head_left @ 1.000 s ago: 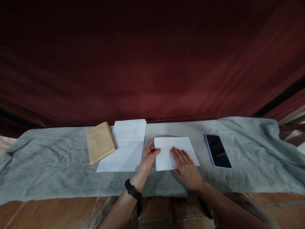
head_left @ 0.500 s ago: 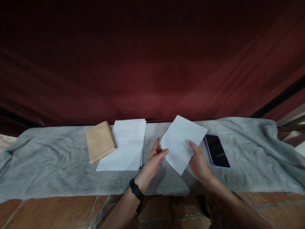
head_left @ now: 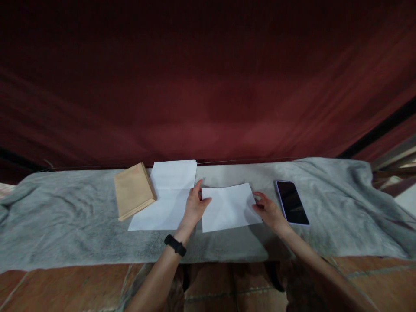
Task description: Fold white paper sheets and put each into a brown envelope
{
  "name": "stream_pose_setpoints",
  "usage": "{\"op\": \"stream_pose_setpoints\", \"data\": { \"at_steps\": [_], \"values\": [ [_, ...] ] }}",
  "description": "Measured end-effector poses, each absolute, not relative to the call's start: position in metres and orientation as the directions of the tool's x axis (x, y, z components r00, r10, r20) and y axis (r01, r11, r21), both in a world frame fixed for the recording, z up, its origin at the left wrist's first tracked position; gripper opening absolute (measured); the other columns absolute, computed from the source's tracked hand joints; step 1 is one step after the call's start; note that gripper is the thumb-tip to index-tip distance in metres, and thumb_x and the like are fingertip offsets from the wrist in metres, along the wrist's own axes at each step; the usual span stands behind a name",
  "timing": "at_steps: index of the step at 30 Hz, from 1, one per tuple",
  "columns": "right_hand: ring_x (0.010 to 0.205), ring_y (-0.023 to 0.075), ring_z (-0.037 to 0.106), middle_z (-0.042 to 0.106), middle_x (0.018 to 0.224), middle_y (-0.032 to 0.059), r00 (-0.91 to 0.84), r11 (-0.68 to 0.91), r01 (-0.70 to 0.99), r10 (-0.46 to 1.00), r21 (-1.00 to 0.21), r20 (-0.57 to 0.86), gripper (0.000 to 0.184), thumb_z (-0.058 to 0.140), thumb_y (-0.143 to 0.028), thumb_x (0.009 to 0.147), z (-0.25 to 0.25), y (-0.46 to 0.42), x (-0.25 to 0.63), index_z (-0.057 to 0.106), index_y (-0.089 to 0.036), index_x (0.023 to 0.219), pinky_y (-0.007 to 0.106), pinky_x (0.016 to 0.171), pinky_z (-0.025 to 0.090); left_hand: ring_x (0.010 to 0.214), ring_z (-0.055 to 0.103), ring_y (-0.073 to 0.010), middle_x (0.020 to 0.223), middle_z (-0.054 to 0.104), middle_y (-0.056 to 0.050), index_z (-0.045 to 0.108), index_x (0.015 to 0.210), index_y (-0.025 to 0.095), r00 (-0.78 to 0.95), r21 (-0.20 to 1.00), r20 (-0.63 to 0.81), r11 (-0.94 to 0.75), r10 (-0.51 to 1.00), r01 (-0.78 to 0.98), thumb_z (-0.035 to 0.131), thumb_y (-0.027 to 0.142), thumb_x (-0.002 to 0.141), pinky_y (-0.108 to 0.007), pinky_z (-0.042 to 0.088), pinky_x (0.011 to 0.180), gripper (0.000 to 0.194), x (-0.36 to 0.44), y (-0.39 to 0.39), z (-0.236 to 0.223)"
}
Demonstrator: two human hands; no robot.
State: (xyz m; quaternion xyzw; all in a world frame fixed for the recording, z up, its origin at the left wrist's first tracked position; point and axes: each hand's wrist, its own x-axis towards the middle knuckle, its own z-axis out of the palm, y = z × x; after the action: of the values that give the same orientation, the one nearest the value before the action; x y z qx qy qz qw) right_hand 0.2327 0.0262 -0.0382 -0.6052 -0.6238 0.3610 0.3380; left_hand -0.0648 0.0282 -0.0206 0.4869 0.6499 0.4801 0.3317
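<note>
Between my two hands is a white sheet of paper, held sideways just over the grey cloth, its top edge bowed a little. My left hand, with a black band on the wrist, pinches its left edge, thumb on top. My right hand grips the right edge, fingers partly behind the paper. Left of it lies a stack of white paper with a crease across the middle. A stack of brown envelopes rests partly on that stack's left side.
A phone in a purple case lies dark-screened to the right of my right hand. Grey cloth covers the narrow bench, rumpled at both ends. Behind it hangs a dark red curtain. Terracotta tiles show below.
The white sheet has turned from a slanted, corner-up position to lying sideways, and come lower and left. My left hand has moved left to its edge; my right hand has shifted to the right edge.
</note>
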Motion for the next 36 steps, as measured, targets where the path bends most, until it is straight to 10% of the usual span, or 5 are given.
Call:
{"op": "stream_pose_setpoints", "data": {
  "at_steps": [11, 21, 36],
  "values": [
    [0.09, 0.0266, 0.071, 0.073, 0.103, 0.0101, -0.191, 0.22, 0.905, 0.975, -0.364, 0.114, 0.047, 0.048, -0.022, 0.093, -0.042, 0.011, 0.228, 0.054, -0.019, 0.139, 0.038, 0.079, 0.055, 0.153, 0.025, -0.0344, 0.164, 0.03, -0.017, 0.043, 0.15, 0.017, 0.143, 0.251, 0.298, -0.222, 0.944, 0.942, 0.051, 0.029, 0.099, -0.058, 0.027, 0.122, 0.054, -0.015, -0.008, -0.034],
    [0.148, 0.0279, 0.036, 0.042, 0.158, 0.016, -0.452, 0.553, 0.768, 0.826, -0.324, 0.336, 0.055, 0.034, -0.034, 0.105, -0.048, 0.004, 0.17, 0.035, -0.014, 0.156, 0.05, 0.117, 0.038, 0.155, 0.02, -0.0263, 0.165, 0.028, -0.014, 0.031, 0.157, 0.013, 0.261, 0.098, 0.179, -0.281, 0.949, 0.955, 0.038, 0.032, 0.102, -0.052, 0.021, 0.126, 0.058, 0.006, -0.02, -0.053],
    [0.15, 0.0297, 0.033, 0.03, 0.163, 0.0179, -0.433, 0.485, 0.872, 0.829, -0.071, 0.353, 0.061, 0.036, -0.04, 0.106, -0.066, 0.0, 0.188, 0.028, -0.01, 0.159, 0.05, 0.121, 0.03, 0.154, 0.022, -0.029, 0.164, 0.028, -0.019, 0.03, 0.157, 0.008, 0.188, 0.099, 0.188, -0.209, 0.964, 0.973, 0.037, 0.051, 0.103, -0.051, 0.026, 0.124, 0.069, -0.017, -0.026, -0.05]
  ]
}}
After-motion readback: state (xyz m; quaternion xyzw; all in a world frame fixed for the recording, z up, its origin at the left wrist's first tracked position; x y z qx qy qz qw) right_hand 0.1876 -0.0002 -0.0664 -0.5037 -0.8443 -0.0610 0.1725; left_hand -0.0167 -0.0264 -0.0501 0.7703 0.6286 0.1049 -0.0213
